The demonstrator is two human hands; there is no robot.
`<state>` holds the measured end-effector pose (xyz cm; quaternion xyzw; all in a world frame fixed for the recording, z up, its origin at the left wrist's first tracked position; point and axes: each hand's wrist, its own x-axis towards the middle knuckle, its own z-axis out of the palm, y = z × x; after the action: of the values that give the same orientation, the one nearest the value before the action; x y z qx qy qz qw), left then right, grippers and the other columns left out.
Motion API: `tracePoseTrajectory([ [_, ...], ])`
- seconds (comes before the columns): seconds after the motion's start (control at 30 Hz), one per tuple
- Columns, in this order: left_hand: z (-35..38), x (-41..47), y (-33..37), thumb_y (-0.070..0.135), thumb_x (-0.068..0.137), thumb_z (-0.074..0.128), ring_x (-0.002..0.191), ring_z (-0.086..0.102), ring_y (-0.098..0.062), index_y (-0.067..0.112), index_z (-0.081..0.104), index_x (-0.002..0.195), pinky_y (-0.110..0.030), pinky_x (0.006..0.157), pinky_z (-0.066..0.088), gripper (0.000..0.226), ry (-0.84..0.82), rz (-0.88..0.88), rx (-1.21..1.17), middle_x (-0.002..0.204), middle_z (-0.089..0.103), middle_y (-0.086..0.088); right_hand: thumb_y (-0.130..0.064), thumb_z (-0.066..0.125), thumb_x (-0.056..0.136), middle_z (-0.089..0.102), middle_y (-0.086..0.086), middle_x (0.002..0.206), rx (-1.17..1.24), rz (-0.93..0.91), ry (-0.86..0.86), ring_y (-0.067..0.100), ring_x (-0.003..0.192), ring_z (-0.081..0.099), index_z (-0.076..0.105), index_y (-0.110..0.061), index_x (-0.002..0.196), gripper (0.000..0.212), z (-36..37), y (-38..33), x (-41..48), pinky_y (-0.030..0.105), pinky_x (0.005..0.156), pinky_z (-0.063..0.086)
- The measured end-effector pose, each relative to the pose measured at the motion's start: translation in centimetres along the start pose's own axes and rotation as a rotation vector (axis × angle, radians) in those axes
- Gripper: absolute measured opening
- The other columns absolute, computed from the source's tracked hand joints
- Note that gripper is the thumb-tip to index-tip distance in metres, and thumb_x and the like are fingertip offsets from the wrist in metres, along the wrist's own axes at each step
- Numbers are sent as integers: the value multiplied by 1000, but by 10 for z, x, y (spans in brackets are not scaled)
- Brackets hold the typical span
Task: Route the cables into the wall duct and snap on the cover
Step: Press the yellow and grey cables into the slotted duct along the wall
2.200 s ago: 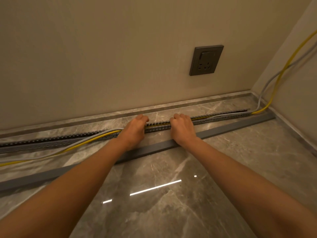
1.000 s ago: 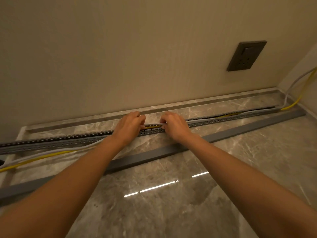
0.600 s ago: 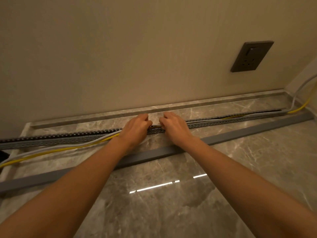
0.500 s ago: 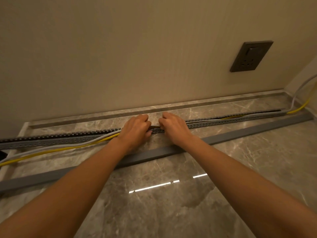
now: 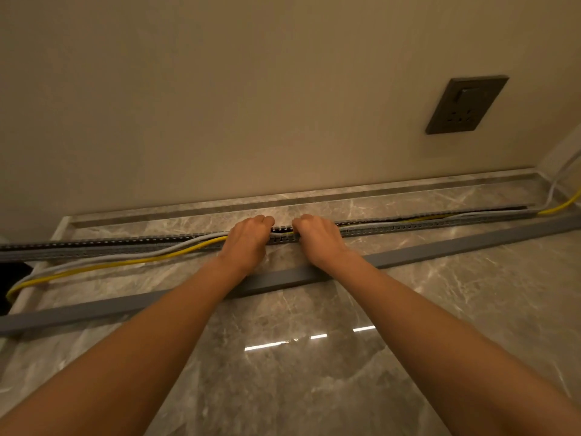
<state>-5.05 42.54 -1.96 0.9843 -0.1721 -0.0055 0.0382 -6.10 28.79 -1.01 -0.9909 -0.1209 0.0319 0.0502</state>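
Grey slotted duct [image 5: 94, 245] lay along the floor [image 5: 314, 388] near the back wall's skirting, running from the floor's left edge toward the right corner. Both hands sat on it mid-run, close together: left hand [image 5: 248, 239] and right hand [image 5: 317, 237] each curled tight, fingers tucked over the duct's far side, apparently pinching the cables down into the channel; exact grip was hidden by the knuckles. Right of the hands, the yellow cable [image 5: 562, 206] and grey cable [image 5: 465, 217] looked seated inside the duct up to its right end, then left it and climbed the corner. Left of the hands both cables sat outside the duct, trailing on the floor in front of it toward the left edge, so that half held nothing visible. Grey cover [image 5: 471, 243] lay loose on the floor, in front of the duct and under both forearms, not yet fitted. Risks, as judgement: the seated stretch could spring out once the pressure lifted; cables could catch on the slotted fingers; a cable riding the rim would stop the cover snapping shut; forearms could nudge the loose cover. Dark wall socket [image 5: 465, 105] was well clear.
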Motion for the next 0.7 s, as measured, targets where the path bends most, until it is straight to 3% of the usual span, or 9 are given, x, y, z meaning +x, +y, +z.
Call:
tracePoseTrajectory([
  [0.13,-1,2,-1,0,89,50,108,57,-35,5,56,117,-44,90,47,29,-16,-38,-71,118,63,-18,0,42,93,62,18,118,12,-27,18,36,108,58,56,-2,113,24,-3,-2,1,40,85,47],
  [0.3,-11,0,-10,-3,90,50,110,61,-30,3,56,123,-38,97,47,34,-5,-132,-340,118,67,-18,0,45,91,61,16,119,45,-95,94,32,109,56,55,-4,117,28,1,-6,1,38,86,45],
  [0.43,-14,-12,-36,2,87,59,110,57,-33,0,60,116,-40,94,47,29,78,-168,-270,120,61,-18,-1,47,92,60,16,120,134,-50,83,32,111,55,56,-4,117,27,2,-12,1,40,89,45],
  [0.57,-21,-24,-63,17,87,63,117,51,-32,7,55,123,-40,97,43,38,-71,-269,-157,128,54,-16,-1,50,91,59,15,120,212,-63,92,32,111,54,59,-3,116,26,4,-32,8,41,91,47],
  [0.7,-26,-30,-87,22,85,67,105,59,-30,12,63,115,-41,89,48,32,-111,-235,-165,118,63,-15,-5,54,92,52,11,129,289,-74,87,26,123,46,54,-6,127,35,5,-61,20,38,98,44],
])
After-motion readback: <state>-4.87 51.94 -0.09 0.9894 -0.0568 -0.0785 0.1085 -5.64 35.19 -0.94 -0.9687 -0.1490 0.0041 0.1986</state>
